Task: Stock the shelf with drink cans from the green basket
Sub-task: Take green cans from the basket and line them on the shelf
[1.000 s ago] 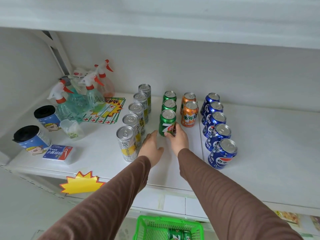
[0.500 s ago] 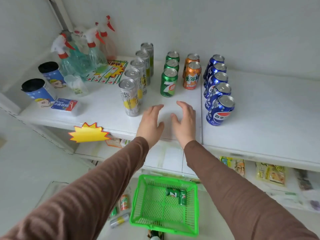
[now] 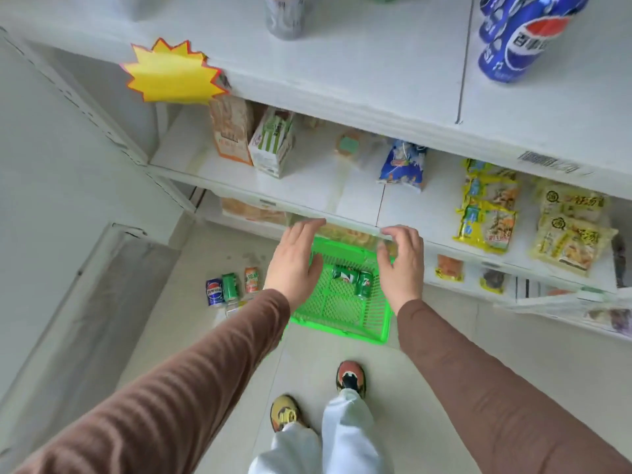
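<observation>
The green basket [image 3: 342, 316] stands on the floor below the shelves. Two green 7Up cans [image 3: 354, 280] lie on their sides in it, near its far end. My left hand [image 3: 295, 263] hovers over the basket's left rim, fingers relaxed and empty. My right hand [image 3: 402, 265] hovers over the right rim, also empty, fingers spread. On the top shelf [image 3: 376, 73] at the frame's upper edge stand a blue Pepsi can [image 3: 519, 42] and the bottom of a silver can [image 3: 284, 18].
Several cans [image 3: 232, 289] stand on the floor left of the basket. Lower shelves hold cartons [image 3: 253, 138] and snack packets [image 3: 492, 217]. A yellow starburst tag [image 3: 171, 75] sticks out from the top shelf edge. My shoes [image 3: 318, 395] are just behind the basket.
My right hand let go of the green can on the shelf. Both hands pulled back and dropped down over the basket. My view swung from the shelf to the floor.
</observation>
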`<state>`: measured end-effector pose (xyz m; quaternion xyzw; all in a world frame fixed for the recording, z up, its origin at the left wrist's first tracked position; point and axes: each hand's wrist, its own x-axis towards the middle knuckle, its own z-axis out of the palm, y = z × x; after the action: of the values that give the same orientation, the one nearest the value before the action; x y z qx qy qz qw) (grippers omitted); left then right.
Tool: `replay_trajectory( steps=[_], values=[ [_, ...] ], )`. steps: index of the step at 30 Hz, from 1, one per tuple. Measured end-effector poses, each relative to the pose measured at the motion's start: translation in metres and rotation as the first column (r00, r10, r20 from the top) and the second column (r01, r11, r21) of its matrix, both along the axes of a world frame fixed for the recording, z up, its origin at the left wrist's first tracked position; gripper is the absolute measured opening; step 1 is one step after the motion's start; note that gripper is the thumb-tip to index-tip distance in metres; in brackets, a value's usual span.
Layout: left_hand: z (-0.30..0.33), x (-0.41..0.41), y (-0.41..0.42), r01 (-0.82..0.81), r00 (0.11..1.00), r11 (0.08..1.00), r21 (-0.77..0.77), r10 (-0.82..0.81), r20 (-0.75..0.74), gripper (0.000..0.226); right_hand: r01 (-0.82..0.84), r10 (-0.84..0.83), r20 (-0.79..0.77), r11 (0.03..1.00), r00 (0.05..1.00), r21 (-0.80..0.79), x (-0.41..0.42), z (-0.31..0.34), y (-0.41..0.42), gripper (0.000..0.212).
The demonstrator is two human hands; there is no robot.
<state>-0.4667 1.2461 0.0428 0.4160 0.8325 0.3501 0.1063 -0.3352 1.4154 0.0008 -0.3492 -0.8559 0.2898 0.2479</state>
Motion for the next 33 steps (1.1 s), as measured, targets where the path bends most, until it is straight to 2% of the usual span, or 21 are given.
replay_trajectory(
  steps=[5,10,13,17,25,30,33],
  values=[
    [-0.110,0.033,-0.012,-0.076,0.978,0.981,-0.181,0.109,0.177,0.064,0.054,-0.008,0.238,0.981,0.971,-0.184,0.028,-0.107,-0.003,0.025],
    [-0.229,0.057,0.002,-0.123,0.942,0.951,-0.284,0.202,0.268,0.064,-0.016,0.126,0.400,0.964,0.908,-0.266,0.028,-0.227,0.017,0.029],
    [-0.299,0.058,0.014,-0.117,0.939,0.938,-0.326,0.212,0.272,0.064,-0.071,0.220,0.501,0.951,0.837,-0.299,0.017,-0.303,0.036,0.036],
    [-0.383,0.048,0.034,-0.082,0.943,0.919,-0.385,0.196,0.268,0.065,-0.123,0.311,0.654,0.940,0.690,-0.317,-0.005,-0.401,0.059,0.048],
    [-0.509,0.022,0.071,-0.041,0.926,0.873,-0.485,0.216,0.311,0.068,-0.170,0.277,0.813,0.960,0.512,-0.220,-0.044,-0.546,0.087,0.047],
    [-0.547,0.016,0.076,-0.023,0.914,0.867,-0.498,0.220,0.340,0.069,-0.264,0.120,0.848,0.964,0.516,0.023,-0.045,-0.594,0.087,0.035],
    [-0.557,0.016,0.076,-0.009,0.916,0.861,-0.508,0.211,0.341,0.069,-0.319,0.065,0.879,0.942,0.472,0.102,-0.043,-0.610,0.083,0.034]
  ],
)
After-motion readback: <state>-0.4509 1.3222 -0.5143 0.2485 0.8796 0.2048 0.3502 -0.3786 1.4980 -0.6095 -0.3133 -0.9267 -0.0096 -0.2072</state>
